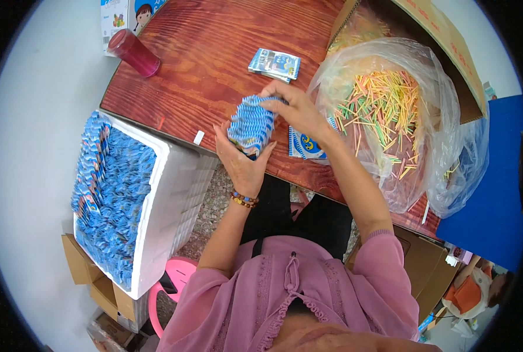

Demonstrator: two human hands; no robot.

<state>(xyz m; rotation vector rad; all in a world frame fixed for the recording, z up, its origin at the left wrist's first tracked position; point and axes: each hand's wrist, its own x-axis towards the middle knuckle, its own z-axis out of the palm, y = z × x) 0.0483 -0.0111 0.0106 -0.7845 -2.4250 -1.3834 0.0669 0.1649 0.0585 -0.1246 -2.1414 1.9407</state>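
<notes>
A bundle of slim, flat packets (pixel 251 125) sits between the two hands, cupped from below by the left hand (pixel 242 164) with fingers on one side and the thumb on the other. Blue-and-white striped edges face up in closely layered rows, slightly uneven. The end nearest the left palm shows part of a printed face; the far end meets the fingertips of the right hand (pixel 298 109).

The wooden table (pixel 209 41) looks glossy, the packets (pixel 251 124) smooth plastic
</notes>
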